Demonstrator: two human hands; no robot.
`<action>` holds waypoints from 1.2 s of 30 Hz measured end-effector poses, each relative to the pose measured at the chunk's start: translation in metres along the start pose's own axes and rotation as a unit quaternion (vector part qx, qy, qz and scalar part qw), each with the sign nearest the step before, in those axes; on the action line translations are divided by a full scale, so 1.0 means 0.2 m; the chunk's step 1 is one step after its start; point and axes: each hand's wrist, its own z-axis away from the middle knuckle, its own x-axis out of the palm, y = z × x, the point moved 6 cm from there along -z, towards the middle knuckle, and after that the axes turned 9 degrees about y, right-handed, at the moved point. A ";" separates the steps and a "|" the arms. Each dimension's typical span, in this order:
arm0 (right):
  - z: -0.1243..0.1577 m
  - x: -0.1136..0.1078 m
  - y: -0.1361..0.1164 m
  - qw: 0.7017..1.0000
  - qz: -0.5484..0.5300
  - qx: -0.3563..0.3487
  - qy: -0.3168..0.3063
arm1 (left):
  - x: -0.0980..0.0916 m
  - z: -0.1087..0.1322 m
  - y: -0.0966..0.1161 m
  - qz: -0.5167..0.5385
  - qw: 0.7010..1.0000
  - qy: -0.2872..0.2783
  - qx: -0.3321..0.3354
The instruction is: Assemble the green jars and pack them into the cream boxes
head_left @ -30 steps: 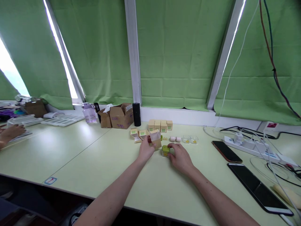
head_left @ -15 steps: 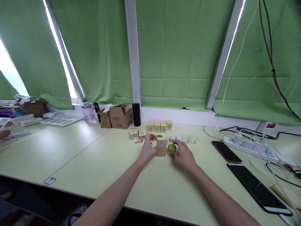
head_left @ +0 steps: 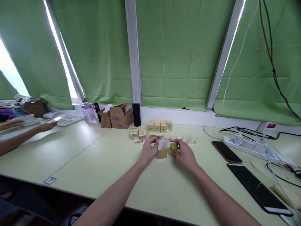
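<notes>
The right hand [head_left: 185,157] pinches a green-lidded jar [head_left: 173,147] just right of an open box [head_left: 162,153], which the left hand [head_left: 149,152] grips at its upper left edge. A loose pinch could drop the jar; squeezing could crease the card. Beyond, green labels [head_left: 163,130] and the carton's [head_left: 119,121] purple print are unreadable.

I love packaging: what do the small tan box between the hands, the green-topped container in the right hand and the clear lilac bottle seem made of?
The tan box: matt, thin card, judging by its folded edges. The green-topped container: perhaps plastic, its top smooth; lower part unclear. The lilac bottle: probably glossy plastic, being translucent.
</notes>
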 end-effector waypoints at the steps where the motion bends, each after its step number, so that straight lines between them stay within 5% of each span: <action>1: -0.01 -0.01 0.00 1.000 -0.014 0.006 0.012 | 0.00 0.00 -0.01 0.010 1.000 0.002 -0.007; 10: -0.04 -0.17 -0.01 0.965 -0.202 0.061 0.155 | 0.05 0.00 -0.08 0.129 0.986 -0.048 -0.097; 15: -0.01 -0.22 -0.09 0.919 -0.341 0.015 0.198 | 0.07 0.02 -0.07 0.158 0.977 -0.084 -0.114; 24: 0.06 -0.17 -0.24 0.924 -0.360 -0.076 0.107 | 0.11 0.02 -0.02 0.186 0.967 -0.139 -0.101; 36: 0.03 -0.15 -0.19 0.948 -0.290 -0.102 0.077 | 0.10 0.03 -0.06 0.192 0.966 -0.125 -0.124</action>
